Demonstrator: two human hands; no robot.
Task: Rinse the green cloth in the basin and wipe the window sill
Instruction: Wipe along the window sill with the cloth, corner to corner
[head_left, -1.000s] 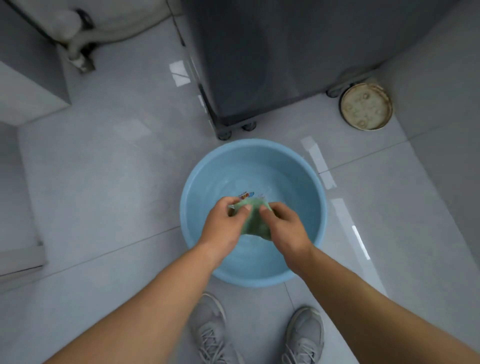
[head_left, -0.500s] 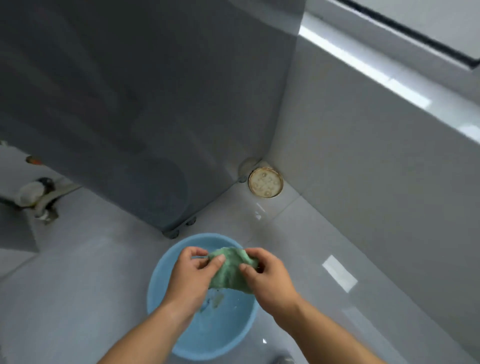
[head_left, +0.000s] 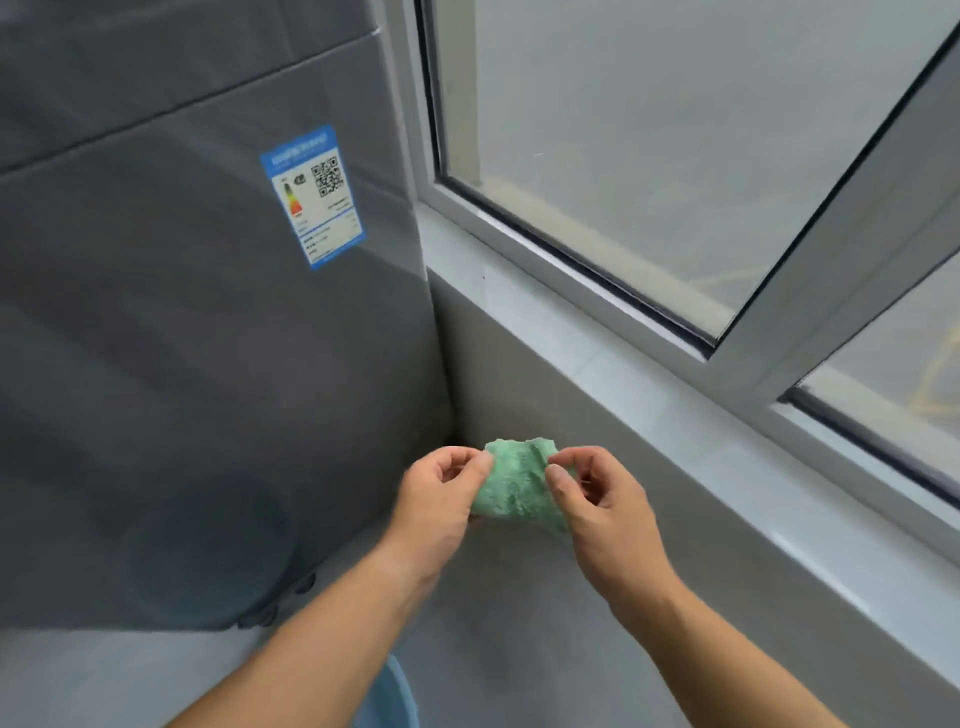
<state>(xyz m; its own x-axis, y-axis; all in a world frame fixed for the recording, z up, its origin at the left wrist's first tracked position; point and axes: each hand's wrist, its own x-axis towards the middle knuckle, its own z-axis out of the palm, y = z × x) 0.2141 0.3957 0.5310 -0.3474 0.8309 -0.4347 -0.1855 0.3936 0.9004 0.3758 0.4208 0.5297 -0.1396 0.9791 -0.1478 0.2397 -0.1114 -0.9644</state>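
Observation:
The green cloth (head_left: 514, 483) hangs bunched in the air between both hands, below the level of the window sill. My left hand (head_left: 441, 499) pinches its left edge and my right hand (head_left: 597, 504) pinches its right edge. The pale window sill (head_left: 649, 384) runs from the upper middle down to the right edge, just right of and above the cloth. Only a sliver of the blue basin (head_left: 400, 696) shows at the bottom, under my left forearm.
A tall dark grey appliance (head_left: 182, 338) with a blue energy label (head_left: 311, 195) fills the left side, close to the sill's far end. A sliding window with a grey frame (head_left: 810, 291) stands above the sill. Grey wall lies below the sill.
The view has swung up from the basin to the window. Both hands have lifted the cloth out of the basin, up near the sill.

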